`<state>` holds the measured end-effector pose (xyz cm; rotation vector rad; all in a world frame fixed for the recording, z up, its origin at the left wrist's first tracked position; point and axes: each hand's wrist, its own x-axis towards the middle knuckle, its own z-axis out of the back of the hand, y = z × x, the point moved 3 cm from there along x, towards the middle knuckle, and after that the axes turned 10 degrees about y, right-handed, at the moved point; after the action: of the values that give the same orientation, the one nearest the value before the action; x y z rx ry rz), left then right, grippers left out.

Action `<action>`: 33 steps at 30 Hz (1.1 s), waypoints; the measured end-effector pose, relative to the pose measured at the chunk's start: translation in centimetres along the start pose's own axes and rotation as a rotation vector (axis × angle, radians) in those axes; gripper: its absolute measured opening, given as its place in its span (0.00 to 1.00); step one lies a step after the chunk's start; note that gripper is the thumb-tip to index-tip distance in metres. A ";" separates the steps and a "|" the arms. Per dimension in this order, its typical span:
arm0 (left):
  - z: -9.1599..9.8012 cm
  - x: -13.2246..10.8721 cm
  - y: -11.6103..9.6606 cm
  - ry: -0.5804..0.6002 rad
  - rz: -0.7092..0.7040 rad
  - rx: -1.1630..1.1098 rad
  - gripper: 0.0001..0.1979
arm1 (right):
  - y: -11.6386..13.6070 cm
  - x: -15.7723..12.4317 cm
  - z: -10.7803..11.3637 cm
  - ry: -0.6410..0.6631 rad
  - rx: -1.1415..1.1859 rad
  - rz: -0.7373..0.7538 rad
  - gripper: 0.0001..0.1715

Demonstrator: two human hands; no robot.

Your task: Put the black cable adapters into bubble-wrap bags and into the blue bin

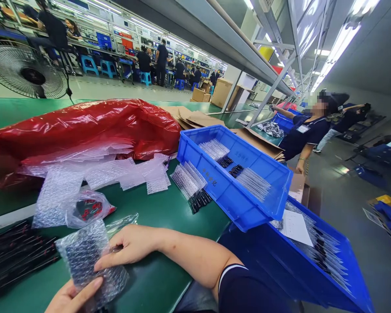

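Observation:
Between my two hands is a clear bubble wrap pouch (87, 254) with a dark flat item inside; what that item is I cannot make out. My left hand (74, 295) grips the pouch from below, thumb across its front. From the right, my right hand (127, 250) pinches its edge. Just behind lies a clear plastic bag (89, 208) with small red and black parts in it. Several black cabled pieces (16, 256) lie to the left. Flat empty bubble wrap pouches (61, 187) are spread farther back on the green table (163, 265).
A large red plastic bag (117, 121) lies along the back. To the right, a blue bin (234, 208) holds filled pouches, with more pouches (190, 187) beside it. A second blue bin (342, 265) sits lower right. A co-worker (303, 134) stands beyond; a fan (32, 74) is far left.

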<state>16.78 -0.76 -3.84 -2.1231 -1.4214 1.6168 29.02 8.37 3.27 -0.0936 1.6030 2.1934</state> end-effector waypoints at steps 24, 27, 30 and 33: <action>-2.2 -2.0 -0.1 0.541 -0.193 0.150 0.21 | -1.4 0.8 -0.1 -0.310 0.127 0.121 0.23; -2.2 -2.2 -0.1 0.554 -0.189 0.145 0.19 | -1.7 1.0 -0.2 -0.297 0.171 0.132 0.24; -2.3 -2.6 -0.1 0.599 -0.175 0.181 0.17 | -1.9 1.0 -0.4 -0.257 0.254 0.138 0.23; -2.4 -2.8 -0.1 0.611 -0.171 0.194 0.16 | -1.9 0.9 -0.4 -0.276 0.242 0.137 0.25</action>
<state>18.70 -1.71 -0.82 -2.0564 -1.1477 0.8839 28.80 8.75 1.11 0.3832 1.7389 1.9848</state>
